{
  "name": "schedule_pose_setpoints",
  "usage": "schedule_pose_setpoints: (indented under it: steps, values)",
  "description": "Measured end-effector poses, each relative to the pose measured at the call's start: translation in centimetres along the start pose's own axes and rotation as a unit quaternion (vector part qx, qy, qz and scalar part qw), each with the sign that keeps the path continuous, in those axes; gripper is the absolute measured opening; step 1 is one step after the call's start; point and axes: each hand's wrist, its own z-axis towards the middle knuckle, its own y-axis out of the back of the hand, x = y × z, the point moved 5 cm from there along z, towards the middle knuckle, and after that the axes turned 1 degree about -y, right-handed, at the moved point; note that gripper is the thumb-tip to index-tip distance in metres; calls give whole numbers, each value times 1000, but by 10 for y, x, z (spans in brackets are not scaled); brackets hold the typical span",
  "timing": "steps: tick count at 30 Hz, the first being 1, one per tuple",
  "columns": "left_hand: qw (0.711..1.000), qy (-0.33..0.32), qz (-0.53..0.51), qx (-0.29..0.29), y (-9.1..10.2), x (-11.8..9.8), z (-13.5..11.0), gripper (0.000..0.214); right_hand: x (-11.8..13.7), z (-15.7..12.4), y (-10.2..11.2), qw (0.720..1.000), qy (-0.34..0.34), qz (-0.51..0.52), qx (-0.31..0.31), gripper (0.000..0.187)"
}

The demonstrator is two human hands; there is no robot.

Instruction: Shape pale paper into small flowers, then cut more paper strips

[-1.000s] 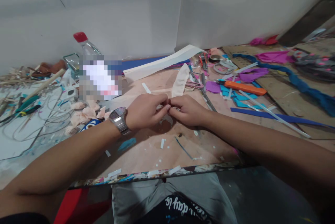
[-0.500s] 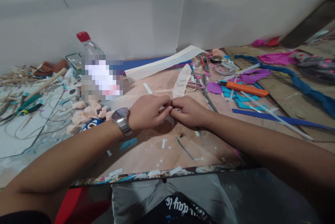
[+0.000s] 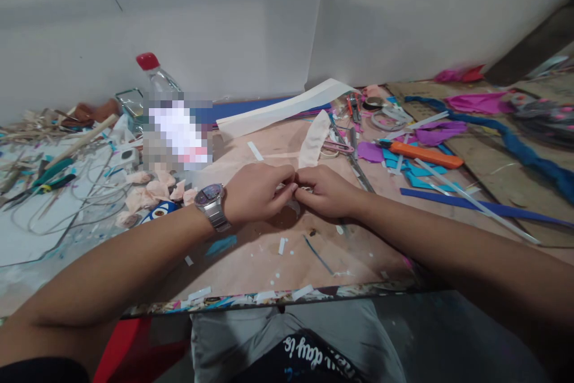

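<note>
Table (image 3: pixel 255 266) paint-spotted, scrap-littered; grey wall (image 3: pixel 201 30) behind; left fingers (image 3: pixel 283 196), right fingers (image 3: pixel 307 196) pinching cream strip (image 3: pixel 314 137).

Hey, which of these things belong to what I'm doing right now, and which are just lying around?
Seemingly in use:
ruffled strip, partly hidden, apparently pinched between left hand and right hand

Apparently just lying about:
orange cutter
pliers
bottle
teal cloth
</note>
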Motion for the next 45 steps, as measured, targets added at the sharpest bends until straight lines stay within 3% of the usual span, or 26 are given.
schedule_pose_setpoints:
  steps: [45]
  values:
    - [1000, -1, -6, 6, 1, 0, 0, 28, 0, -1, -1, 1000, -6, -6, 10, 27]
